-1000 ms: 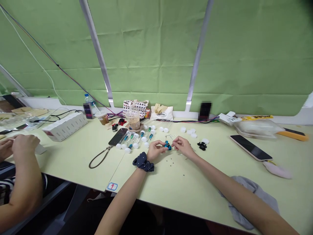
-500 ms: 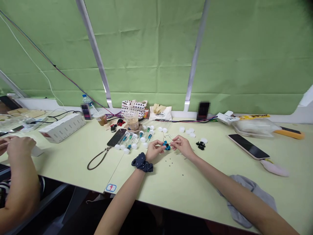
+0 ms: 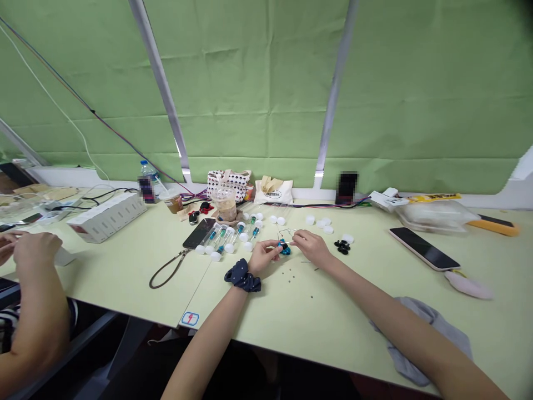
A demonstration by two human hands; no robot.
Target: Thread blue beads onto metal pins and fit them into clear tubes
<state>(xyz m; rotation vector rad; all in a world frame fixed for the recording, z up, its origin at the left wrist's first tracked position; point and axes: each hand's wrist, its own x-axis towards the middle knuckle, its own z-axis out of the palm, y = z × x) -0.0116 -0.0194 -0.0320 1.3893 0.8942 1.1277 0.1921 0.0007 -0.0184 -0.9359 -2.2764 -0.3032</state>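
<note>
My left hand (image 3: 263, 255) pinches the blue piece (image 3: 285, 250), my right hand (image 3: 313, 248) a rod (image 3: 286, 243).
Table (image 3: 287, 316) runs from them to its near edge; between them, the rod lies crosswise, pointing left at the blue piece.

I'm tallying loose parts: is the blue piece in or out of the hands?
In: the left hand pinches the blue piece at its fingertips. The right hand holds a thin rod close by; contact is unclear.

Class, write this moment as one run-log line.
left hand: holding blue-and-black piece | right hand: pinching thin rod | table: black parts, white caps
</note>
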